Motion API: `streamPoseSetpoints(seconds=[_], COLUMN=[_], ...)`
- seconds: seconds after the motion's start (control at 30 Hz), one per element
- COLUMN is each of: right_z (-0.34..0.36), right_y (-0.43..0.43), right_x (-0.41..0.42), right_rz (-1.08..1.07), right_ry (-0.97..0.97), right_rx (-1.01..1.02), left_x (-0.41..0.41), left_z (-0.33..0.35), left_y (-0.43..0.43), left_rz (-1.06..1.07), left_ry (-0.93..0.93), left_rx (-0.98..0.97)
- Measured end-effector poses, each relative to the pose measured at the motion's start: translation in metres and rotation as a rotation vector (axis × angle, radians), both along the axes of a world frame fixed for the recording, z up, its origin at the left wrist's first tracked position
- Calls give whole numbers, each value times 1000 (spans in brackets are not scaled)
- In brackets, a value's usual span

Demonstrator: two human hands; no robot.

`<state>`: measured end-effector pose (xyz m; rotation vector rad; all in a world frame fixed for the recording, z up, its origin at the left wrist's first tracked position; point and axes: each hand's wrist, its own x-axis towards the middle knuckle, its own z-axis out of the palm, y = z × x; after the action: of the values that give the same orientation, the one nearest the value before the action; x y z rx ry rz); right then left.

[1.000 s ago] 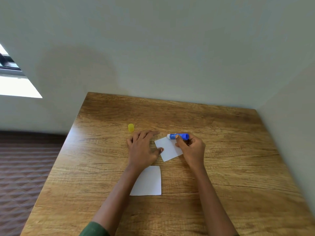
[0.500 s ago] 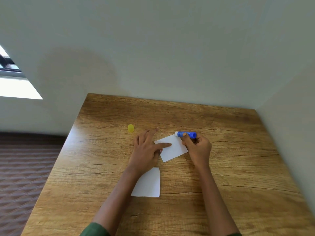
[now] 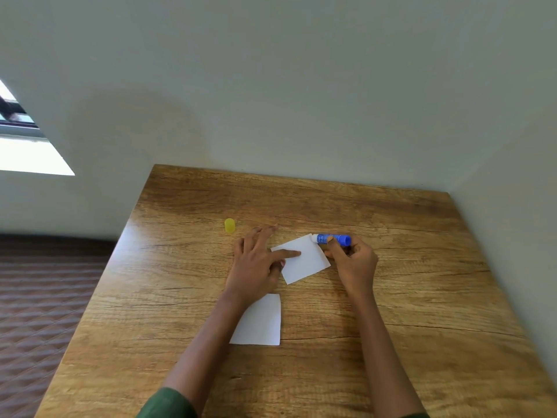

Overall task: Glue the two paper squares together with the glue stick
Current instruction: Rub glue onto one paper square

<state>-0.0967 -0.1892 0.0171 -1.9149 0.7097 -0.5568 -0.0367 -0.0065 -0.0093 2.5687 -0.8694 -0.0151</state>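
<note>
Left hand (image 3: 256, 260) lying open, flat, index finger pinning upper paper square (image 3: 304, 260) to table (image 3: 422, 297). Second paper square (image 3: 262, 324) lying nearer, under left forearm. Right hand (image 3: 354, 260) gripping blue glue stick (image 3: 333, 239), long axis running left-right, tip touching square's far right corner (glued area not readable). Yellow cap (image 3: 229, 225) sitting far left.

A white paper square (image 3: 304, 260) lies flat and turned at an angle on the wooden worktop (image 3: 422, 297). The blue glue stick (image 3: 333, 239), uncapped and nearly level, has its pale tip at that square's far right corner. A second white paper square (image 3: 262, 322) lies flat nearer the person, apart from the first. The yellow cap (image 3: 229, 225) stands off to the left.
</note>
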Motion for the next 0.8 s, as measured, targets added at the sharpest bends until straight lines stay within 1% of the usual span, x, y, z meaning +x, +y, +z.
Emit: streamPoseSetpoints(seconds=[0.4,0.8], right_z=[10,14], right_y=[3,1], right_x=[-16,-35], right_rz=[-1,-11], right_ry=[17,31], right_rx=[0,42], left_x=[1,-1], left_z=[1,3], left_y=[1,1], left_rz=[5,2], left_ry=[-7,3], left_rx=[-7,-10])
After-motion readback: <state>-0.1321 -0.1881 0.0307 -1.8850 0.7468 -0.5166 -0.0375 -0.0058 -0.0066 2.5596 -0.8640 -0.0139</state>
